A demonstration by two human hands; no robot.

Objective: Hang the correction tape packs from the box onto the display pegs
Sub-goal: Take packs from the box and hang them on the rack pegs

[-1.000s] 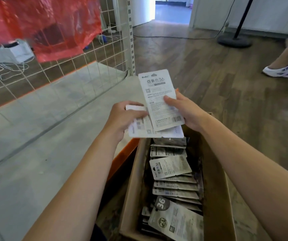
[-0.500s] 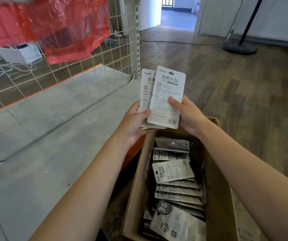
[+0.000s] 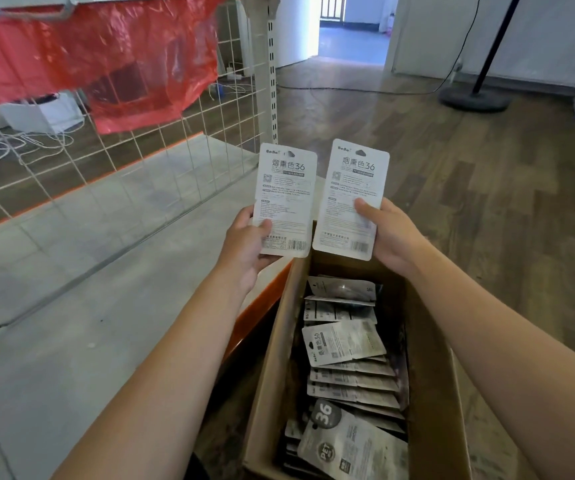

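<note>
Two white correction tape packs stand upright side by side above the far end of the cardboard box (image 3: 272, 368). My left hand (image 3: 248, 247) grips the left pack (image 3: 286, 188) by its lower edge, thumb across the front. My right hand (image 3: 388, 237) holds the right pack (image 3: 352, 181) the same way. Both show their printed backs with a barcode at the bottom. Several more packs (image 3: 343, 344) lie stacked inside the box. The white wire grid panel (image 3: 161, 133) of the display stands to the left; I see no pegs on it.
A grey shelf base (image 3: 81, 271) with an orange edge runs along the left of the box. Red plastic sheeting (image 3: 106, 64) hangs over the grid. A slotted upright post (image 3: 272, 74) stands behind the packs. A black stand base (image 3: 475, 98) and cable lie on the wooden floor.
The two packs were overlapped and held together in front of me; now they are separated, one in each hand, and raised a little higher.
</note>
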